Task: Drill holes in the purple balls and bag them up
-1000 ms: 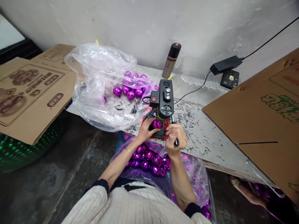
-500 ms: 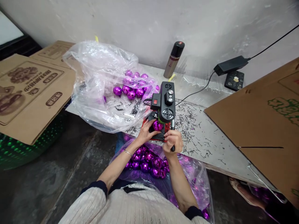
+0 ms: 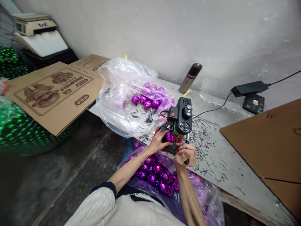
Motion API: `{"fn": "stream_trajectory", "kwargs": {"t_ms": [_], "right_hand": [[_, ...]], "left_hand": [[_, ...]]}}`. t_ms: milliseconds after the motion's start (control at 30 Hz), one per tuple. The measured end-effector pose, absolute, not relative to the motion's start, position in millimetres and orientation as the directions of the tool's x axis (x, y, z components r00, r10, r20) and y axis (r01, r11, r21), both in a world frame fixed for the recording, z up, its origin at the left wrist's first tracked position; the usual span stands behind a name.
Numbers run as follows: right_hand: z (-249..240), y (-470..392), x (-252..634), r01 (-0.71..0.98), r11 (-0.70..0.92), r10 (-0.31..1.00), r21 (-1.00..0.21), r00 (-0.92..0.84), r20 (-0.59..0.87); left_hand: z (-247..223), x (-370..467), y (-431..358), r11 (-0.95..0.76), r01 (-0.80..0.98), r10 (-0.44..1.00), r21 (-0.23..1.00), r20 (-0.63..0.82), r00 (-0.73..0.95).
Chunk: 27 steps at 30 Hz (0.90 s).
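My left hand (image 3: 157,142) pinches a shiny purple bauble (image 3: 170,137) between thumb and fingers. The bauble sits beneath the front end of a small black machine (image 3: 184,117) with round vents, knobs and a red switch. My right hand (image 3: 186,154) is closed around the lever (image 3: 187,138) at the machine's front right, and the lever's black end shows below my fist. A clear bag holding many purple baubles (image 3: 162,185) lies in my lap. More purple baubles (image 3: 147,104) rest on the table in an open plastic bag (image 3: 113,94).
Short dark bits litter the table (image 3: 225,150) to the right. Behind the machine stands a spray can (image 3: 190,78). A power adapter (image 3: 250,88) with its cable is against the wall. Cardboard flanks both sides, a printed sheet (image 3: 54,91) left and a box (image 3: 270,138) right.
My view has turned left, so everything sits further right and lower. My left hand still holds the bauble under the machine, and my right hand stays on the lever.
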State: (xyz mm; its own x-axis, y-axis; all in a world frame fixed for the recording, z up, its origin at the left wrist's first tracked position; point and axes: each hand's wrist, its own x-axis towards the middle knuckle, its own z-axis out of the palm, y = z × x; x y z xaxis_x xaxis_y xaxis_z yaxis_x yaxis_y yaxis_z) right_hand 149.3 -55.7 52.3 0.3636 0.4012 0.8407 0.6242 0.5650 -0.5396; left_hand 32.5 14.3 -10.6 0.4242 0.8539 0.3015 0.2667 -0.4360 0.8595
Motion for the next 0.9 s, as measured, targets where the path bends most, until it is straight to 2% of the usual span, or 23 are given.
{"fn": "stream_trajectory", "kwargs": {"t_ms": [100,200,300,367,467,567,733,833,900], "right_hand": [[45.7,-53.6,150.7,0.649,0.569,0.366,-0.505,0.351,0.862],[43.3,-51.2,154.5,0.700,0.582,0.343,-0.414,0.250,0.905],[58.7,-50.0,157.2,0.715,0.587,0.323,-0.381,0.224,0.919],[81.2,-50.0,156.5,0.714,0.559,0.339,-0.423,0.269,0.902],[119.3,-50.5,152.3,0.653,0.493,0.439,-0.575,0.384,0.812],[138.2,-51.1,148.6,0.601,0.479,0.482,-0.640,0.429,0.764],[120.0,-55.7,149.6,0.653,0.517,0.449,-0.554,0.344,0.825],[109.2,-58.6,151.3,0.662,0.517,0.462,-0.542,0.318,0.828],[107.5,-59.3,151.6,0.666,0.521,0.460,-0.534,0.309,0.833]], "left_hand": [[-9.8,33.8,14.3,-0.428,0.260,0.857,0.865,0.298,0.420],[-9.5,35.3,13.6,-0.423,0.246,0.860,0.872,0.302,0.411],[-10.0,37.8,15.3,-0.408,0.239,0.869,0.881,0.295,0.398],[-10.2,39.0,17.3,-0.405,0.238,0.872,0.883,0.294,0.392],[-10.3,35.5,13.3,-0.444,0.234,0.867,0.865,0.349,0.355],[-13.1,22.0,-10.9,-0.575,0.263,0.807,0.774,0.485,0.337],[-17.8,-3.2,-60.4,-0.803,0.313,0.593,0.508,0.625,0.508],[-0.4,-10.1,-34.7,-0.795,0.334,0.606,0.507,0.702,0.374],[22.0,-14.8,12.7,-0.652,0.420,0.743,0.631,0.642,0.188]]}}
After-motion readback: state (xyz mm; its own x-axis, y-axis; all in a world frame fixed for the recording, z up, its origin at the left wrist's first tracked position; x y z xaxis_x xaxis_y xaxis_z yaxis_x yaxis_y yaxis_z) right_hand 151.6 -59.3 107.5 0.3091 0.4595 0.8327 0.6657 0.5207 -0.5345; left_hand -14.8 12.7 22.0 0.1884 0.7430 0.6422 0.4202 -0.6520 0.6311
